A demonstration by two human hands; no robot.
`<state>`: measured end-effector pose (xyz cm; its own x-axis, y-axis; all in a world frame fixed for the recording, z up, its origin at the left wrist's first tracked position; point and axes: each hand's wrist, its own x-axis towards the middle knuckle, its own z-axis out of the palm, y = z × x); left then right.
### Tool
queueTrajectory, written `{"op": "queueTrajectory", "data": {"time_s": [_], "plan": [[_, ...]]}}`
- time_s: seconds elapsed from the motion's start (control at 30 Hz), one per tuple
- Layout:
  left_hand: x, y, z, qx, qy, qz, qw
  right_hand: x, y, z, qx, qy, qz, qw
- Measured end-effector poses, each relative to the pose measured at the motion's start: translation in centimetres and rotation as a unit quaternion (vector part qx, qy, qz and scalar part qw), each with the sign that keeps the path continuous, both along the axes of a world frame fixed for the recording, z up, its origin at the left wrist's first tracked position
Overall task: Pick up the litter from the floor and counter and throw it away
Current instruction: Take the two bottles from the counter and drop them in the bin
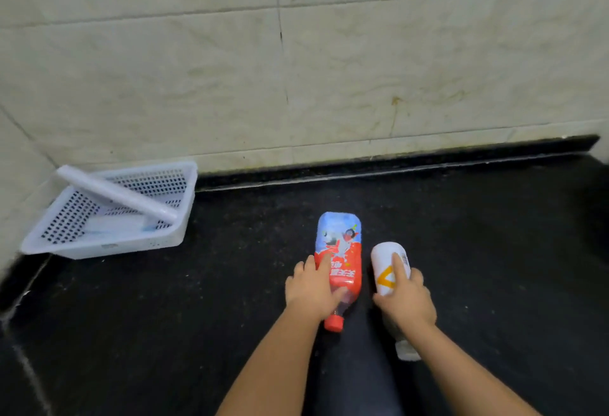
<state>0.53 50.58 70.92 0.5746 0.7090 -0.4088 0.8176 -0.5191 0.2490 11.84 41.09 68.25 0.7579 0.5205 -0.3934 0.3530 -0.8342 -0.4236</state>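
Two empty plastic bottles lie on the black counter [494, 250], caps pointing toward me. The left one is a red and blue labelled bottle [339, 244] with a red cap. My left hand [309, 290] wraps around its lower part, thumb over the neck. To its right lies a white bottle [384, 260] with an orange triangle mark and a white cap. My right hand [408, 300] closes around that one, index finger stretched along its side. Both bottles still touch the counter.
A white perforated plastic basket [138, 241] sits in the counter's back left corner with a white bar-shaped item resting across it. A tiled wall [296, 69] rises behind the counter, above a raised black back edge [395, 158].
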Motion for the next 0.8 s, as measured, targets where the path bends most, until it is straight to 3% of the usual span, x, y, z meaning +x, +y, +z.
{"op": "queueTrajectory", "data": {"time_s": [0.23, 0.4, 0.63, 0.8], "plan": [[2.8, -0.3, -1.3, -0.018, -0.001, -0.011, 1.0, -0.8, -3.7, 0.5, -0.06, -0.021, -0.093, 0.994], [3.6, -0.1, -1.3, -0.066, -0.041, 0.018, 0.997, -2.9, -7.6, 1.3, -0.028, 0.013, -0.206, 0.978], [4.8, -2.5, -1.2, -0.065, -0.095, 0.016, 0.993, -4.9, -14.2, 3.0, 0.01, -0.029, -0.327, 0.944], [7.6, -11.1, 0.5, -0.058, -0.13, -0.092, 0.986, -5.1, -22.0, 3.7, 0.073, -0.067, -0.424, 0.9]]}}
